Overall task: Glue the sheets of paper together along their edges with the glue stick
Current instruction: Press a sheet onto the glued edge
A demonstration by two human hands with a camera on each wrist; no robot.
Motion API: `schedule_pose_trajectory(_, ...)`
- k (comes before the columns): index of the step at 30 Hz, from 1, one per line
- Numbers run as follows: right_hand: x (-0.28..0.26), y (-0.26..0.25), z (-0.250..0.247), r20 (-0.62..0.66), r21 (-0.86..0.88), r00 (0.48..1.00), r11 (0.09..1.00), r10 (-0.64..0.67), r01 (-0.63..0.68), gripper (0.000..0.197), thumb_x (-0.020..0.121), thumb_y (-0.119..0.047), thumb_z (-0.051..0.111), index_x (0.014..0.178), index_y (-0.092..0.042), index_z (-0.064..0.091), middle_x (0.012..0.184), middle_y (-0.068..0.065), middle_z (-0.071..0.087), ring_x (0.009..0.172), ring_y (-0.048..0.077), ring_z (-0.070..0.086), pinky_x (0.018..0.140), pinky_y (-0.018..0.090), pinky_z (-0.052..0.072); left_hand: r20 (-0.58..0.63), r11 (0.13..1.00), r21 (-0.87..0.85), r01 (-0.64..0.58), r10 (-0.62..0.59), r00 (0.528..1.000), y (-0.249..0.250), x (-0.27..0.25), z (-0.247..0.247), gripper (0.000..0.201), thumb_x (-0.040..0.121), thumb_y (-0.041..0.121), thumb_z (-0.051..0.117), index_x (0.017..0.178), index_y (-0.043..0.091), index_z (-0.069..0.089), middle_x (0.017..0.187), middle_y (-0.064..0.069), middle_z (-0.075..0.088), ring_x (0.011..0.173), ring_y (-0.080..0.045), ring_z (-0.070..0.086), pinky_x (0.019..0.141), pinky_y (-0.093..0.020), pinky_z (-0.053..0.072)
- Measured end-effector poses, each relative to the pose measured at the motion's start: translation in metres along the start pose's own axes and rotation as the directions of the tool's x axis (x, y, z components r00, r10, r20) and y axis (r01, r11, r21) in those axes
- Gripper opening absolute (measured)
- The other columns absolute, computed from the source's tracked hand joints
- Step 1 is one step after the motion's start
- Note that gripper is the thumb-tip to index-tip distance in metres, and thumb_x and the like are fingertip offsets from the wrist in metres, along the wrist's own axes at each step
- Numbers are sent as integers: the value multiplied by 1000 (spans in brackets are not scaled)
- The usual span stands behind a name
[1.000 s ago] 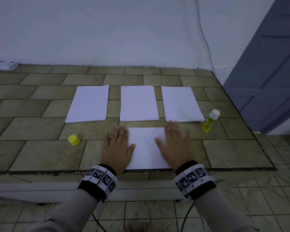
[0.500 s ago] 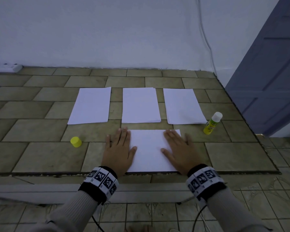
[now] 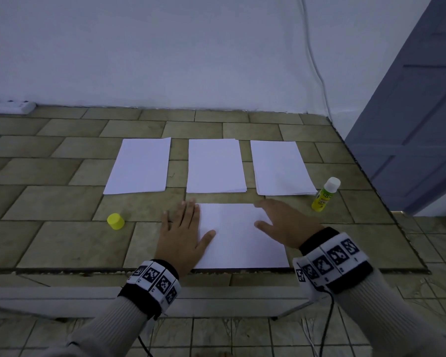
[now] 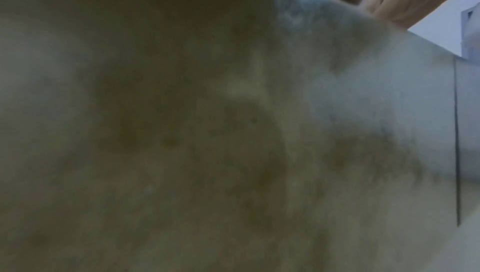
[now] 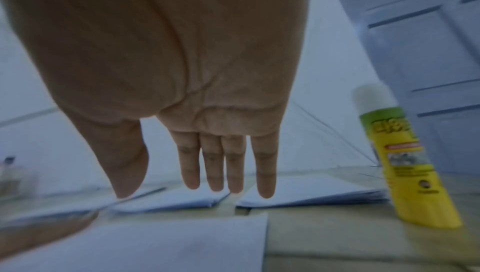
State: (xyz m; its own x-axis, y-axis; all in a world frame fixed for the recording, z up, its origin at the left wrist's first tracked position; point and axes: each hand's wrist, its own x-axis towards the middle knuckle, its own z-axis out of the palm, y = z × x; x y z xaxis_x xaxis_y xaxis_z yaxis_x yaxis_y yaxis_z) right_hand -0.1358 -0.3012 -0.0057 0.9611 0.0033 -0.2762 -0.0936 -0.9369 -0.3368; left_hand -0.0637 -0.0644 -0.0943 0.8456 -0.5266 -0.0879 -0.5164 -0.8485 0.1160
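Down on the tiled bench (image 3: 62,243), one sheet (image 3: 242,243) lies crosswise at the near edge. The left hand (image 3: 182,233) lies flat with straight fingers, palm down across the sheet's left edge, thumb on the paper and the rest on the tile. The left wrist view is a blur of bench surface. The right hand (image 3: 285,224) is spread with straight fingers over the sheet's far right corner; in the right wrist view its fingers (image 5: 235,165) are extended and hold nothing, and I cannot tell whether they touch the paper. Beyond the sheet, three stacks lie in a row: left stack (image 3: 139,166), middle stack (image 3: 215,166) and right stack (image 3: 281,168). The glue stick (image 3: 325,194) stands upright, uncapped, just beside the right stack's near right corner. Its yellow cap (image 3: 115,221) sits on the bench well to the left of the left hand.
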Motion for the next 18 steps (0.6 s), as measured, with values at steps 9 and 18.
schedule_pose_trajectory(9, 32, 4, 13, -12, -277, 1000, 961, 17, -20, 39, 91, -36, 51, 119, -10, 43, 118, 8, 45, 109, 26, 45, 90, 39, 40, 21, 999, 2, -41, 41, 999, -2, -1, -4, 117, 65, 84, -26, 156, 14, 0, 163, 0, -9, 150, -19, -12, 119, -53, -8)
schedule_pose_trajectory(18, 47, 8, -15, 61, -183, 998, 983, 34, -23, 15, 92, -6, 44, 105, -2, 50, 110, 12, 47, 87, 22, 50, 74, 30, 42, 16, 998, 3, -61, 61, 998, -3, -2, -2, 114, 69, 85, -21, 156, 15, 1, 163, 1, -10, 150, -22, -11, 117, -53, -10)
